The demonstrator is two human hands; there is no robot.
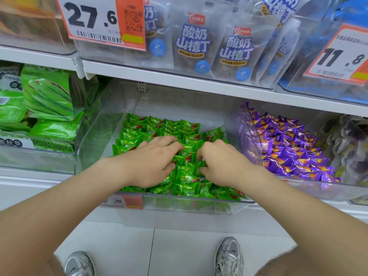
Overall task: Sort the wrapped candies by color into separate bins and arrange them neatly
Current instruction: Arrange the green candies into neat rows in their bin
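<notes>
A clear plastic bin on the lower shelf holds several green wrapped candies, laid in rows at the back and looser at the front. Both my hands are inside it. My left hand lies palm down on the candies, fingers spread and slightly bent, thumb against a wrapper. My right hand sits just right of it, fingers curled down into the green candies; whether it holds one is hidden. To the right, a second clear bin is filled with purple wrapped candies.
Green snack packs fill the bin to the left. The shelf above carries blue-and-white pouches and price tags. A bin with pale and dark sweets stands far right. My shoes are on the tiled floor below.
</notes>
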